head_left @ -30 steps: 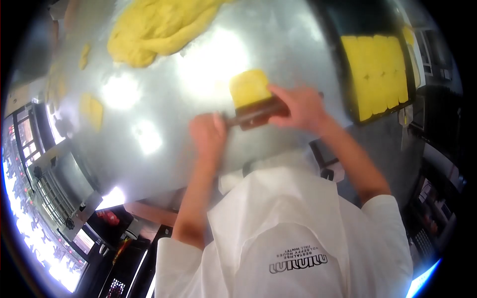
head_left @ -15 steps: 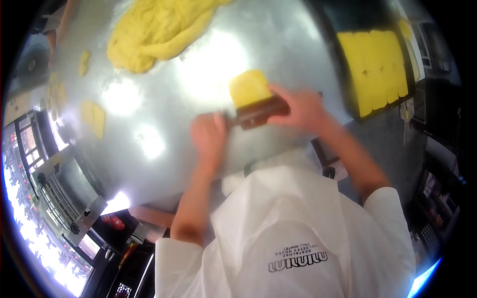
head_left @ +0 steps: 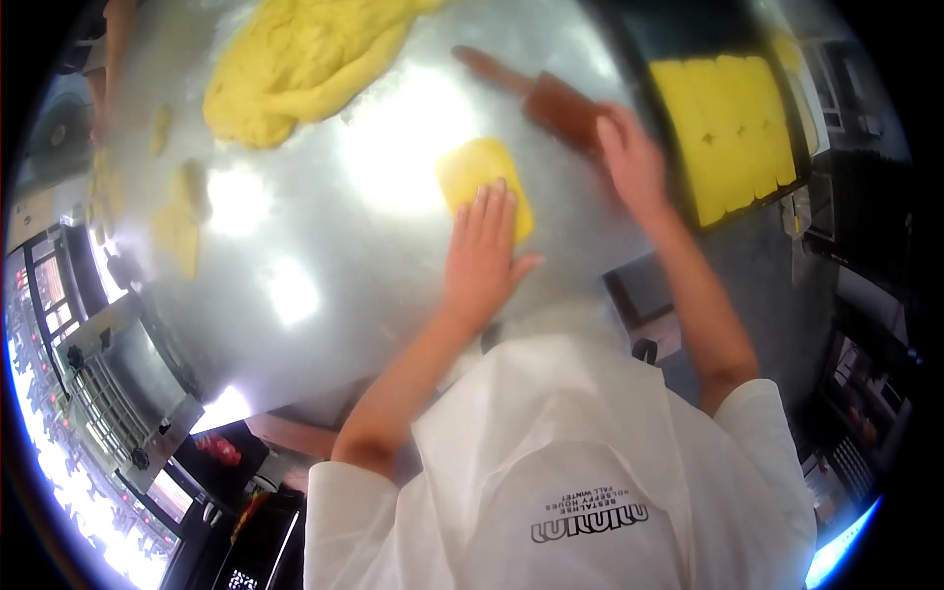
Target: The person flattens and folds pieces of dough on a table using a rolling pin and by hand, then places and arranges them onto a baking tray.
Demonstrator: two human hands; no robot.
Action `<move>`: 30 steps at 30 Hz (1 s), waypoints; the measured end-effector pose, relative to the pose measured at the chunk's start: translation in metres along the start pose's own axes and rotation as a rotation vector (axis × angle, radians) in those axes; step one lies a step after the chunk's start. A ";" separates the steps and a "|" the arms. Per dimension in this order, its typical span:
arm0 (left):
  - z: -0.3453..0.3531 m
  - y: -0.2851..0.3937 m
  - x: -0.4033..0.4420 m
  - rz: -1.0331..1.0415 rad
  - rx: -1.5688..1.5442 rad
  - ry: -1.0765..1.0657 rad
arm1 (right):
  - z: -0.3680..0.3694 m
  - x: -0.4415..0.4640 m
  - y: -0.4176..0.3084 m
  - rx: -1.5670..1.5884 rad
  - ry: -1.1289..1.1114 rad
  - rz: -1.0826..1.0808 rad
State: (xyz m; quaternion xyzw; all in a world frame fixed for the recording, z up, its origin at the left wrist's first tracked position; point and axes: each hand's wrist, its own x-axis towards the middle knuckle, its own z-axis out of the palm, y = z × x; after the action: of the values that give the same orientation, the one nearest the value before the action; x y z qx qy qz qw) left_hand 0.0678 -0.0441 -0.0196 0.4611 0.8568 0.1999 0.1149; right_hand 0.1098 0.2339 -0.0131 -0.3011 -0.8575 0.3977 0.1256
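My left hand (head_left: 480,256) lies flat, fingers stretched out, on a small flattened piece of yellow dough (head_left: 474,165). The piece has rounded corners and rests on the metal worktable (head_left: 364,305). To the right, my right hand (head_left: 631,162) grips the near end of a brown rolling pin (head_left: 562,110). The pin points away to the upper left, its far handle free, and is apart from the dough piece. Part of the near end is hidden by my fingers and blurred.
A large lump of yellow dough (head_left: 295,74) lies at the far left. Thin dough scraps (head_left: 177,231) are near the left edge. At right, a dark tray (head_left: 703,211) holds several flat yellow dough pieces (head_left: 728,138). Another person's arm (head_left: 116,44) shows at upper left.
The rolling pin was at the near edge of the dough piece with both hands at it. My left hand has left it for the dough; my right hand has carried it up and right.
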 end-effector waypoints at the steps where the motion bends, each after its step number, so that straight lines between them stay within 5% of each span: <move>1: -0.002 0.002 0.000 -0.012 0.005 -0.001 | 0.001 0.000 0.000 -0.020 -0.001 -0.011; 12: -0.004 0.000 0.007 -0.006 -0.164 0.146 | -0.002 0.009 -0.010 -0.045 -0.092 0.124; 15: -0.025 -0.007 -0.008 -0.016 -0.209 0.296 | -0.019 0.007 -0.023 -0.002 -0.131 0.062; 18: -0.022 -0.027 -0.021 -0.048 -0.187 0.257 | -0.025 0.002 -0.026 -0.340 0.047 -0.211; 25: -0.012 -0.039 -0.009 -0.035 -0.149 0.305 | 0.028 -0.058 -0.066 0.018 -0.540 0.184; 30: -0.014 -0.044 -0.011 -0.048 -0.142 0.328 | 0.052 -0.068 -0.059 -0.174 -0.404 -0.024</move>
State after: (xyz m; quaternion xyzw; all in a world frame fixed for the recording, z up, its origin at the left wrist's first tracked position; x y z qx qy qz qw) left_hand 0.0353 -0.0782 -0.0270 0.3924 0.8586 0.3297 0.0106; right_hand 0.1154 0.1305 -0.0007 -0.2148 -0.8999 0.3730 -0.0704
